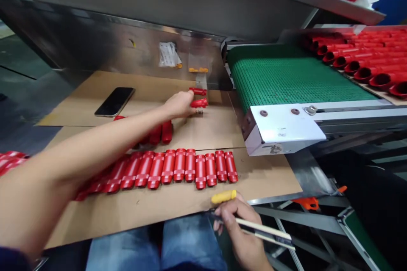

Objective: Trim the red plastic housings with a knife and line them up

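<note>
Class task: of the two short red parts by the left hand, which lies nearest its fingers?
The lower red part, almost at the left hand's fingers; the other red part lies farther away.

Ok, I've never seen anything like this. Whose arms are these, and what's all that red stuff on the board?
No machine here: this view comes from a camera worn on a person's head, looking down at their own bare hands. The left hand reaches toward two small red parts on a cardboard sheet, beyond a row of ribbed red cylinders. The right hand holds a yellow-handled tool and pale sticks. A phone lies on the cardboard, beside a green conveyor belt.
</note>
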Available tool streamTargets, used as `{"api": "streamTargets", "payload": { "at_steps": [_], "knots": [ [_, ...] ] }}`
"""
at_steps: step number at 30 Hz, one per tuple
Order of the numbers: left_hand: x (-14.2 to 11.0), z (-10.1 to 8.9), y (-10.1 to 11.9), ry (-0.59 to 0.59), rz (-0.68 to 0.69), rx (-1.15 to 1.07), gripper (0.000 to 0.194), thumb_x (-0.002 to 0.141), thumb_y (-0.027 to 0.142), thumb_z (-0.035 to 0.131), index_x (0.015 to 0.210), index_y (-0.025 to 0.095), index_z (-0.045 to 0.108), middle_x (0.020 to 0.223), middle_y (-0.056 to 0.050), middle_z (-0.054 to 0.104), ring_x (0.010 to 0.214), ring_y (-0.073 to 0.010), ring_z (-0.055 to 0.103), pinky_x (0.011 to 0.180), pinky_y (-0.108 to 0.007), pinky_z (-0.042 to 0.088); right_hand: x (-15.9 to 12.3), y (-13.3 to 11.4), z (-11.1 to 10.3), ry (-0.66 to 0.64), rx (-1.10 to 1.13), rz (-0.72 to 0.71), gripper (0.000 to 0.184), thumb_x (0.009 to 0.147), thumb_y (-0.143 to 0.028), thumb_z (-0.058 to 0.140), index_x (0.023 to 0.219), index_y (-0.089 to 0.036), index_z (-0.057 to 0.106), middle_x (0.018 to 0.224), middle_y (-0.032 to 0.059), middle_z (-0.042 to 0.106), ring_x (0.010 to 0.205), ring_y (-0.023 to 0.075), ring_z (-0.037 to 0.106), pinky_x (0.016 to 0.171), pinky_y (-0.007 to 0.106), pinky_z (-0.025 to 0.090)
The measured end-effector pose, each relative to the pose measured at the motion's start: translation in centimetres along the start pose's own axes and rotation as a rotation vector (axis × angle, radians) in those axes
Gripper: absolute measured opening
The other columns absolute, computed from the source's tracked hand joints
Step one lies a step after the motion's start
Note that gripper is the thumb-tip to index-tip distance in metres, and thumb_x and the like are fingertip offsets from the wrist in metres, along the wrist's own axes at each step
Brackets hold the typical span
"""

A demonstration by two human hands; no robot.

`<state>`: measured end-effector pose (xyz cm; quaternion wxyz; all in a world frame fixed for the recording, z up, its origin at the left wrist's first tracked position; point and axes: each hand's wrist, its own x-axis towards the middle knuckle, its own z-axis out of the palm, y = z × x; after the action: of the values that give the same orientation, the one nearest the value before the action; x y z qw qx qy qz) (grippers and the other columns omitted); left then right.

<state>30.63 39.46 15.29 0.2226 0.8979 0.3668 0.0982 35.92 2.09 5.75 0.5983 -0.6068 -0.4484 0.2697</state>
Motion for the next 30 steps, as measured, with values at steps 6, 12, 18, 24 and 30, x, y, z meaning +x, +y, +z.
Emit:
{"api": "streamTargets", "payload": {
  "at_steps": [6,12,18,24,30],
  "knots": [
    [-22.1,-1.3,-0.2,-0.24,0.022,-0.644,0.029,0.101,0.045,0.08,0.12,0.024,0.083,0.098,-0.006,0.084,0.08,-0.0242,0.076,0.069,-0.031,0.058,2.2,-1.5,1.5,0.023,0.36,0.213,0.033,0.097,-0.052,0.092,0.111,-0.027,0.077,0.071,-0.0064,0.068,0.042,0.0076,0.054,0.038,0.017,0.046],
    [-36.2,6.1,0.2,0.13,-0.392,-1.07,0.032,0.09,0.046,0.096,0.109,0.023,0.086,0.09,-0.007,0.082,0.074,-0.0219,0.074,0.065,-0.029,0.061,-0.2,-2.2,5.0,-0.354,0.323,0.447,0.045,0.095,-0.061,0.091,0.096,-0.021,0.071,0.064,-0.004,0.068,0.042,0.0069,0.052,0.04,0.016,0.044],
    [-41.1,8.6,0.1,0.315,-0.636,-1.15,0.035,0.1,0.054,0.087,0.092,0.022,0.075,0.066,0.001,0.065,0.057,-0.0122,0.051,0.053,-0.021,0.041,-4.1,-2.4,7.7,-0.327,0.26,0.437,0.047,0.098,-0.064,0.086,0.091,-0.02,0.069,0.065,-0.0038,0.067,0.047,0.0072,0.052,0.042,0.017,0.043],
    [-43.0,8.5,0.5,0.419,-0.586,-1.149,0.031,0.105,0.051,0.082,0.095,0.023,0.075,0.076,0.001,0.063,0.067,-0.0143,0.053,0.061,-0.023,0.045,-5.7,-3.0,8.6,-0.321,0.125,0.312,0.04,0.106,-0.056,0.079,0.09,-0.021,0.07,0.069,-0.0019,0.069,0.051,0.0089,0.056,0.047,0.019,0.045],
    [-43.4,9.1,0.3,0.632,-0.322,-1.22,0.031,0.084,0.023,0.102,0.112,0.028,0.088,0.124,-0.007,0.074,0.1,-0.0218,0.072,0.082,-0.027,0.062,-6.5,-2.5,9.1,-0.306,0.147,0.311,0.039,0.107,-0.057,0.076,0.093,-0.022,0.07,0.071,-0.002,0.07,0.051,0.0104,0.057,0.047,0.021,0.046]
  ]
}}
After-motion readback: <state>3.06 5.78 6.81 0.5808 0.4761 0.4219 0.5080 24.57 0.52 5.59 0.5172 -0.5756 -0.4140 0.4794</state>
